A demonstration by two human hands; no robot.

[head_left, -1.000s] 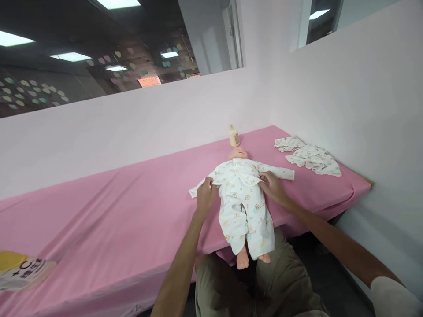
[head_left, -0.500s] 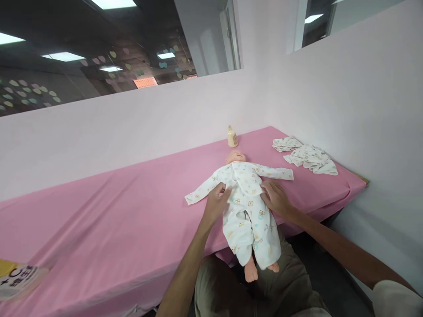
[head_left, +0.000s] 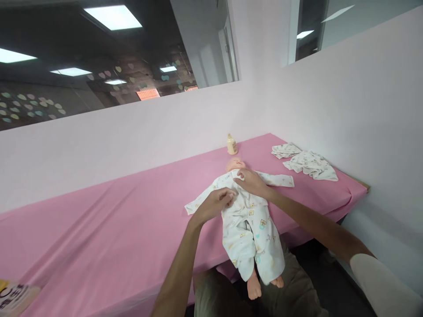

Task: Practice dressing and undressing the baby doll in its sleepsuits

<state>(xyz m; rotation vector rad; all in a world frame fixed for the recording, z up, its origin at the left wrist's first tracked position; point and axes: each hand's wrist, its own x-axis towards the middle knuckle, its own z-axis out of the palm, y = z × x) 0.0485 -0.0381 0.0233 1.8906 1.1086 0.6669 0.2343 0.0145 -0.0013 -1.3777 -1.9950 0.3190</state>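
Note:
A baby doll [head_left: 235, 164] lies on its back on the pink-covered table, its head away from me and its bare feet over the near edge. It wears a white printed shirt [head_left: 206, 192] with the arms spread, and matching trousers [head_left: 269, 237] with an opening at the crotch. My left hand [head_left: 216, 203] is at the shirt's front, fingers curled and closed on the cloth by the doll's chest. Higher up, near the collar, my right hand [head_left: 253, 182] pinches the shirt, its fingertips partly hiding the cloth.
A cream pump bottle [head_left: 231, 145] stands behind the doll's head, by the wall. Crumpled printed baby clothes [head_left: 310, 165] lie at the right on the pink cloth [head_left: 132, 237]. A printed package [head_left: 16, 297] is cut off at the lower left.
Both hands have left the shirt's lower edge at the waist. My right hand has moved up and inward to near the collar, my left slightly to the chest. The view has tilted up a little.

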